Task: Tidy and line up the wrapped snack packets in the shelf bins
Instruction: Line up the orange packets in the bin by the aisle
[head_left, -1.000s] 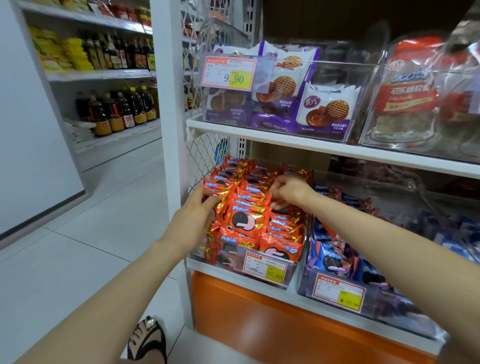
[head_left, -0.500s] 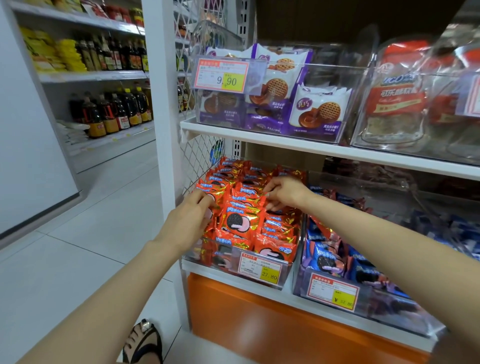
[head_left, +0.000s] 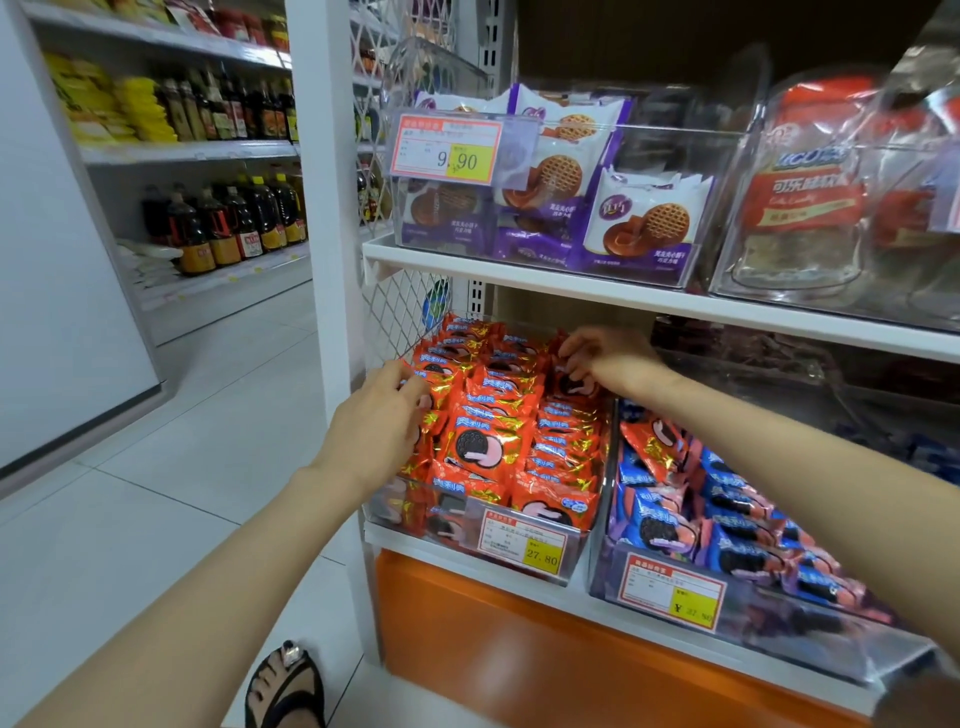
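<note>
- Packets (head_left: 488, 441) in orange foil fill the clear bin (head_left: 576, 553) at the left end of the lower shelf (head_left: 467, 566). They stand in three rows, one behind the other, leaning back.
- My left grip (head_left: 374, 421) is at the left row, near the middle of the bin. The fingers (head_left: 423, 400) are curled narrow on the edge of a packet there, and the thumb is above it.
- My right grip (head_left: 602, 358) is deeper in the bin, at the back of the right row. Its fingers bend down and pinch the top of one packet; how many packets it holds I cannot tell.
- A price label (head_left: 522, 540) reading 27.80 hangs on the front wall of this bin.
- The next bin to the right holds blue packets (head_left: 727, 525), not in order, and one stray orange packet (head_left: 649, 441) lies on top of them.
- On the upper shelf (head_left: 571, 286) a bin holds purple waffle packets (head_left: 644, 218).
- My foot in a black sandal (head_left: 285, 686) stands on the tiled floor (head_left: 156, 519) below.
</note>
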